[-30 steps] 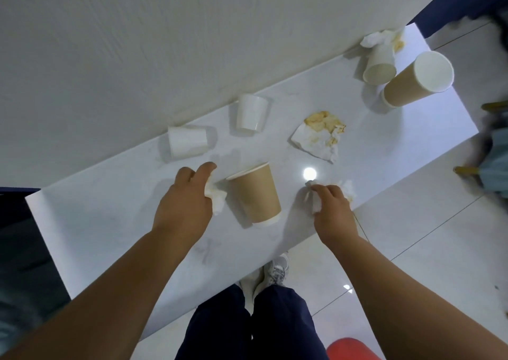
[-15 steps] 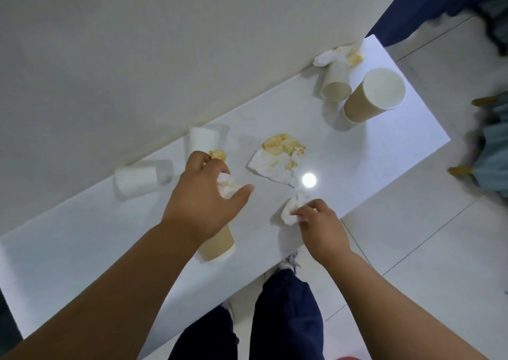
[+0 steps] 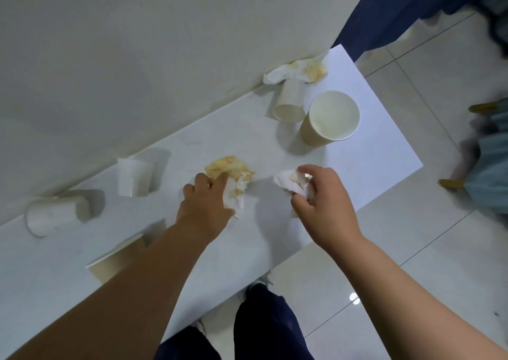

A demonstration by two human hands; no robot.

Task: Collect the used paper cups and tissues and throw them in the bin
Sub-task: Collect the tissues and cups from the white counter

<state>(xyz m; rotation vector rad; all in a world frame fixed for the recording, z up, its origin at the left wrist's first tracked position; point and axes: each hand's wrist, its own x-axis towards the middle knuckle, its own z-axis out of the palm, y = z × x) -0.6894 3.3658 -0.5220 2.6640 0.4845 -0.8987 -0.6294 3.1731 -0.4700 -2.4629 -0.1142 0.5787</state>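
Note:
My left hand point(image 3: 204, 205) reaches over a yellow-stained tissue point(image 3: 229, 168) in the middle of the white table point(image 3: 379, 145) and grips its near white part. To its right my right hand point(image 3: 321, 203) pinches a crumpled white tissue point(image 3: 287, 183) just above the table. A tall brown cup point(image 3: 327, 120) stands upright at the far right, with a small white cup point(image 3: 288, 101) on its side beside it and another stained tissue point(image 3: 299, 71) behind. No bin is in view.
A small white cup point(image 3: 134, 176) stands upside down by the wall. Left of it lies a white cup point(image 3: 55, 214), and a brown cup point(image 3: 118, 258) lies partly behind my left forearm. Tiled floor point(image 3: 412, 291) is on the right; a navy curtain point(image 3: 384, 10) hangs beyond the table.
My left hand moved right from the brown cup onto the stained tissue. My right hand lifted its crumpled tissue off the table edge. The view shifted right.

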